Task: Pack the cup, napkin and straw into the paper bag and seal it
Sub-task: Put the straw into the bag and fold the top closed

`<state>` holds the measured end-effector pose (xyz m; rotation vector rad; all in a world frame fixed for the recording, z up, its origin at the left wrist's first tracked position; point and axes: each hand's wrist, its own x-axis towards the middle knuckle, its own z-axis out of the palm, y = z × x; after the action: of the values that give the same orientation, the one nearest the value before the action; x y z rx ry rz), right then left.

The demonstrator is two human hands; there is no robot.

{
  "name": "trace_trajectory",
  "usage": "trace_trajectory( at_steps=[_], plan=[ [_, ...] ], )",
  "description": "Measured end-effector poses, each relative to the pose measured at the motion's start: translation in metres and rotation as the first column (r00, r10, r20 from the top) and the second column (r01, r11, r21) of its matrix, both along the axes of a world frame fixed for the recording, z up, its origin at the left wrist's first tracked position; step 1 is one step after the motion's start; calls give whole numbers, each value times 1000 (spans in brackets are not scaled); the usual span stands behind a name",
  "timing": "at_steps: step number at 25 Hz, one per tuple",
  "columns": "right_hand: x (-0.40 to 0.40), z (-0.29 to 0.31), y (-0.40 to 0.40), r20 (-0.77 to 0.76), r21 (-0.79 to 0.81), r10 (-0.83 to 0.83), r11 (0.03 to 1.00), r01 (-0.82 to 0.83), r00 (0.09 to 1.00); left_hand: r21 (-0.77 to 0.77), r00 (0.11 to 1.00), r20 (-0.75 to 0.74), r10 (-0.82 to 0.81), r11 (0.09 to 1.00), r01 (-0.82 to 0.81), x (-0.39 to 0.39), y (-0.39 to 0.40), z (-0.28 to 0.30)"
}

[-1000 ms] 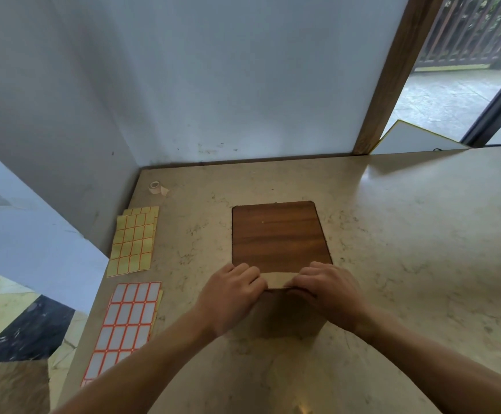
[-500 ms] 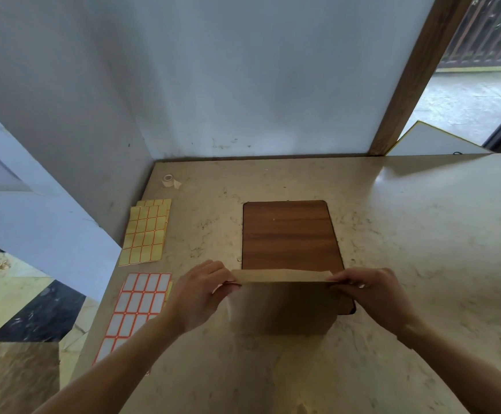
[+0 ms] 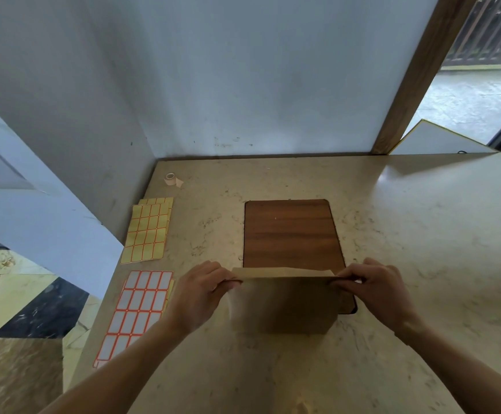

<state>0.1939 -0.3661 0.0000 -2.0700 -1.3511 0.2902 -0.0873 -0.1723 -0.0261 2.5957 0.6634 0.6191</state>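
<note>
A brown paper bag (image 3: 285, 306) stands upright at the near end of a dark wooden board (image 3: 291, 234). Its top edge is folded flat into a strip. My left hand (image 3: 201, 291) pinches the left end of that strip. My right hand (image 3: 374, 288) pinches the right end. The bag's mouth is closed, so the cup, napkin and straw are not visible.
On the beige stone table (image 3: 422, 234), a yellow label sheet (image 3: 149, 230) and a white, orange-edged label sheet (image 3: 137, 312) lie at the left. A small tape roll (image 3: 171, 178) sits near the back left corner. The table's left edge drops to a tiled floor.
A second ago both hands pressed together at the middle of the bag's top. They have since slid apart to the two ends of the fold, and the view has shifted slightly.
</note>
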Motion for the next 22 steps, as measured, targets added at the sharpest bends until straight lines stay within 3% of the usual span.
trace_trajectory(
  at_steps=[4, 10, 22],
  plan=[
    [3, -5, 4, -47, 25, -64, 998, 65, 997, -89, 991, 38, 127, 988, -124, 5, -2, -3],
    [21, 9, 14, 91, 148, 6, 989, -20, 996, -43, 983, 107, 146, 989, -143, 26, 8, 14],
    [48, -2, 14, 31, 66, 7, 998, -9, 999, -222, 978, 53, 201, 957, -185, 55, 8, 12]
  ],
)
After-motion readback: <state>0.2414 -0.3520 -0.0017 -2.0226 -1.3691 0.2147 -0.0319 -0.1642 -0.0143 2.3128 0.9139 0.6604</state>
